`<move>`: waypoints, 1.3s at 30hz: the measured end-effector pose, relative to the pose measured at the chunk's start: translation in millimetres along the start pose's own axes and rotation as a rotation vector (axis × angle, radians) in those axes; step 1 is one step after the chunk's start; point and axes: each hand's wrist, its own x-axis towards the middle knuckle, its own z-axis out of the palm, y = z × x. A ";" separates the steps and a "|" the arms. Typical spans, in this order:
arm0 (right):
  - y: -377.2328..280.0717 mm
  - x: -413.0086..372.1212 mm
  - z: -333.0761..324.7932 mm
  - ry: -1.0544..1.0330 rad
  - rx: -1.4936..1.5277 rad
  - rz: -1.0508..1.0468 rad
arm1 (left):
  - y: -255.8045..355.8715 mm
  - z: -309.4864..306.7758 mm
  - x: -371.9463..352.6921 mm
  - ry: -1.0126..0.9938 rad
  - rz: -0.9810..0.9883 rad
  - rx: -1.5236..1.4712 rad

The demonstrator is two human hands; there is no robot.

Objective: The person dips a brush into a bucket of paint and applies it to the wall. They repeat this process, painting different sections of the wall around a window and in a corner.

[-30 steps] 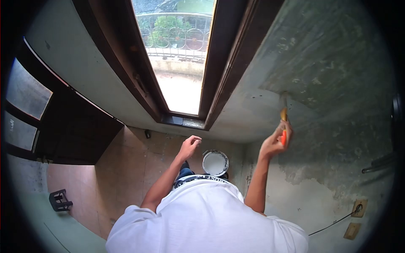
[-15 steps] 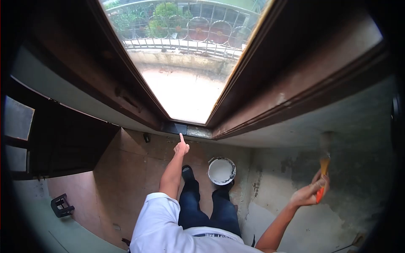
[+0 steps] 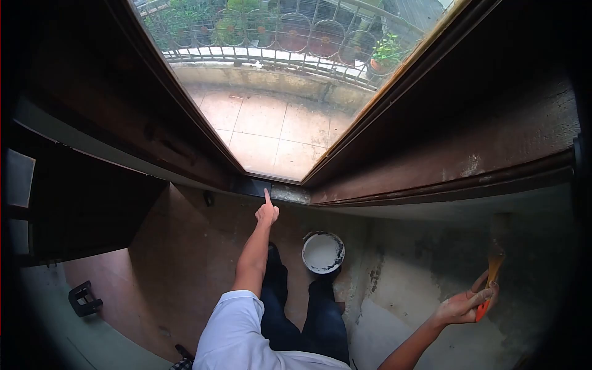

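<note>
My right hand [image 3: 465,306] is closed around the handle of a paintbrush [image 3: 493,271], which has a yellowish ferrule end and an orange grip. Its bristles meet the lower wall [image 3: 425,271], which is pale in parts and dark grey in others. My left hand [image 3: 267,211] is stretched forward with the index finger extended and the other fingers curled, holding nothing. That fingertip is at a dark flat panel [image 3: 251,186] on the sill below the glass; whether it touches cannot be told. Between my arms, a bucket [image 3: 323,252] of white paint stands near my feet.
Dark wooden frames [image 3: 456,160] border the glass, with a tiled balcony [image 3: 259,129] and metal railing [image 3: 296,43] beyond. A dark door [image 3: 92,203] stands at the left. A small black stool-like object [image 3: 85,299] is at lower left.
My right hand and the paintbrush have moved right and slightly down along the wall. The view has tilted and the balcony tiles now show more clearly. My left hand stays near the sill.
</note>
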 end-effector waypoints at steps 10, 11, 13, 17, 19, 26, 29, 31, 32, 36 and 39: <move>-6.9 -4.2 9.6 0.031 0.064 0.053 | -15.6 1.6 -22.8 -0.015 0.245 0.037; -7.2 -5.2 9.5 0.044 0.061 0.039 | -16.1 5.6 -36.4 -0.028 0.280 -0.056; -11.6 -4.6 11.5 0.046 0.085 0.092 | -26.6 25.8 -65.8 0.013 0.375 -0.329; -25.3 18.5 5.6 0.056 0.068 0.025 | -30.2 63.9 -149.2 0.094 0.372 -0.955; -27.5 30.9 -0.6 0.117 0.002 0.032 | -23.7 55.6 -204.8 0.080 0.323 -0.938; -66.7 6.5 34.4 -0.092 -0.062 0.049 | 13.2 6.4 -321.7 -0.120 0.194 -1.124; -104.0 -1.7 38.4 -0.191 0.124 0.094 | 34.1 -18.1 -333.8 -0.127 0.236 -1.079; -118.0 -6.0 39.4 -0.243 0.282 0.095 | 44.1 -30.8 -331.4 -0.140 0.293 -1.099; -123.6 -6.9 39.2 -0.308 0.312 0.103 | 50.4 -37.6 -328.9 -0.136 0.328 -1.094; -119.0 0.6 41.3 -0.325 0.368 0.094 | 72.6 -63.2 -324.7 -0.112 0.387 -1.071; -83.4 15.2 30.0 -0.170 0.298 0.178 | 85.8 -84.6 -329.0 -0.073 0.417 -1.088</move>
